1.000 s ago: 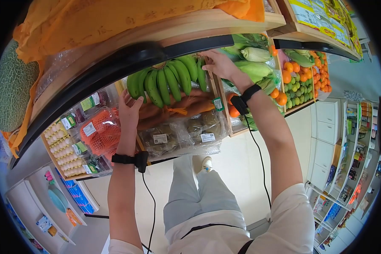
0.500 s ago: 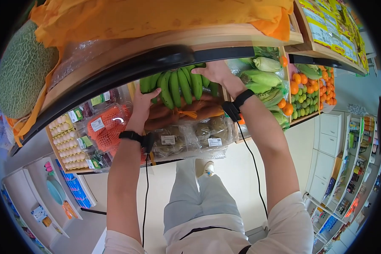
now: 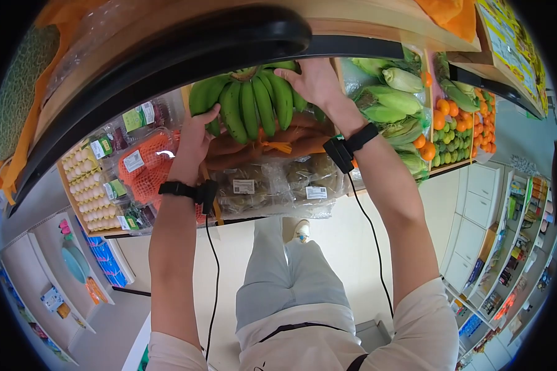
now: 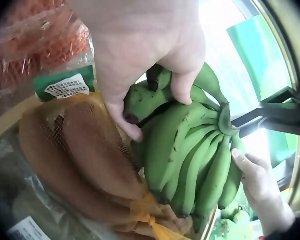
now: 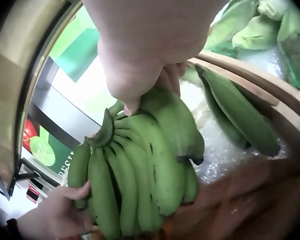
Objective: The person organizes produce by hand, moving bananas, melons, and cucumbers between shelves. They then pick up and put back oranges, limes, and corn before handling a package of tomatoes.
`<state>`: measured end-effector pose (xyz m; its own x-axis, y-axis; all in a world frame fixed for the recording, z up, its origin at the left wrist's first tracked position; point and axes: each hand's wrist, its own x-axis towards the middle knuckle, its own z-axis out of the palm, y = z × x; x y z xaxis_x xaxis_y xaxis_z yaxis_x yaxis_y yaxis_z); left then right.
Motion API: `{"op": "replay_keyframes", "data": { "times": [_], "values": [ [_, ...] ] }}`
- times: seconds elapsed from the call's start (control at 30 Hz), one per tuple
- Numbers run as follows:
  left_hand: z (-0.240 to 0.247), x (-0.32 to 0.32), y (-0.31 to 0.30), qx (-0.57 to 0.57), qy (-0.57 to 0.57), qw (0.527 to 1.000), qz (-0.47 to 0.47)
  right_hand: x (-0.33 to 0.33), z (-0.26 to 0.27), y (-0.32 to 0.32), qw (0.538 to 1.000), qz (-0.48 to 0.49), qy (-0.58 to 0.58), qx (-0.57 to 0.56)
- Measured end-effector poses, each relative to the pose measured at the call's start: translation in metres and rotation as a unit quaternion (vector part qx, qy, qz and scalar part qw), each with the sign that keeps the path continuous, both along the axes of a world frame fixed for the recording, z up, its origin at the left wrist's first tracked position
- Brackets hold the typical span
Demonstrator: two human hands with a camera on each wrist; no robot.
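Observation:
A large bunch of green bananas (image 3: 247, 102) lies over packed brown root vegetables (image 4: 90, 145) in the crate, its stem (image 5: 101, 136) towards the back. My left hand (image 3: 197, 137) grips the outer bananas at the left end, thumb on top and fingers curled below. From the opposite end my right hand (image 3: 320, 85) holds the bunch, thumb over the bananas near the stem and the other fingers partly hidden behind them. Beside the right hand, separate green bananas (image 5: 240, 110) lie against the wooden divider.
A black rail (image 3: 229, 46) arches close above both hands. Left stand red net bags (image 3: 148, 170) and egg trays (image 3: 86, 185); wrapped packs (image 3: 244, 185) lie in front. Corn (image 3: 390, 102) and oranges (image 3: 442, 106) fill crates at right. Cables (image 3: 371, 229) hang from both wrists.
My left hand has closed on the left end of the banana bunch. The right hand has come inward from the far right banana onto the bunch. The head view has shifted.

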<state>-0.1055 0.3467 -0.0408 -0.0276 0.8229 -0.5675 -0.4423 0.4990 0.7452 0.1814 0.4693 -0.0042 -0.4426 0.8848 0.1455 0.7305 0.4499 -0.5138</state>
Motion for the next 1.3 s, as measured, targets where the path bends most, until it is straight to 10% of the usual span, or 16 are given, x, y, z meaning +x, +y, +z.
{"op": "replay_keyframes", "data": {
  "times": [0.27, 0.4, 0.5, 0.67, 1.3],
  "values": [
    [0.026, 0.009, 0.000, -0.042, 0.235, 0.970, -0.053, 0.009, -0.007, 0.009, 0.994, 0.025, -0.061, 0.084],
    [-0.006, 0.017, -0.041, 0.080, 0.386, 0.916, 0.074, 0.032, -0.020, 0.062, 0.981, -0.014, -0.105, 0.160],
    [0.018, 0.039, -0.086, 0.127, 0.305, 0.939, 0.100, 0.040, -0.028, 0.098, 0.942, -0.012, -0.293, 0.165],
    [0.032, 0.063, -0.161, 0.136, 0.215, 0.963, 0.094, 0.055, -0.082, 0.143, 0.872, -0.002, -0.244, 0.425],
    [0.050, 0.073, -0.219, 0.093, 0.151, 0.983, 0.036, 0.082, -0.074, 0.115, 0.972, -0.054, 0.068, 0.220]
  ]
}}
